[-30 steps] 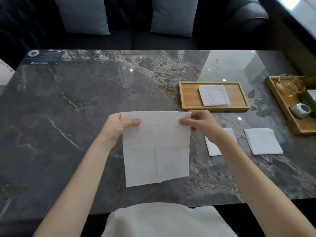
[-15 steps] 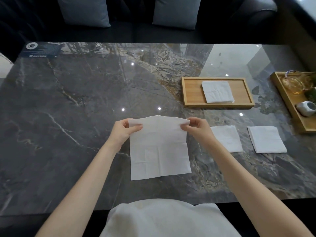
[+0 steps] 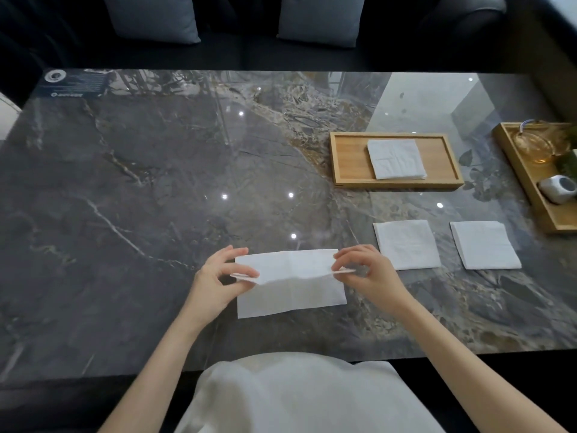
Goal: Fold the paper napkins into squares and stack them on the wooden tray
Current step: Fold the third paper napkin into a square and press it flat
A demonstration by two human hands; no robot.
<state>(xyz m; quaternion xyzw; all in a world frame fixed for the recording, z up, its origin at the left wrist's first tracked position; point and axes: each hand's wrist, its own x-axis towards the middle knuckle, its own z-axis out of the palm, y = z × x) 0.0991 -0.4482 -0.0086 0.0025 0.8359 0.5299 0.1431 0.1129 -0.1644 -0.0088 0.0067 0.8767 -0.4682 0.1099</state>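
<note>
Two hands pinch the paper napkin (image 3: 292, 282) we are folding: our left hand (image 3: 215, 281) grips its left end, our right hand (image 3: 368, 271) its right end, the far half doubled over toward us above the marble table (image 3: 131, 189). Folded napkins (image 3: 395, 159) lie on the wooden tray (image 3: 346, 157) far right; two more squares (image 3: 406, 245) sit just beside our right hand

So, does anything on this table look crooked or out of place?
Slightly: the folded white paper napkin lies a little rotated inside the rectangular wooden tray, its edges not parallel to the rim. Nothing spilled or torn.
</note>
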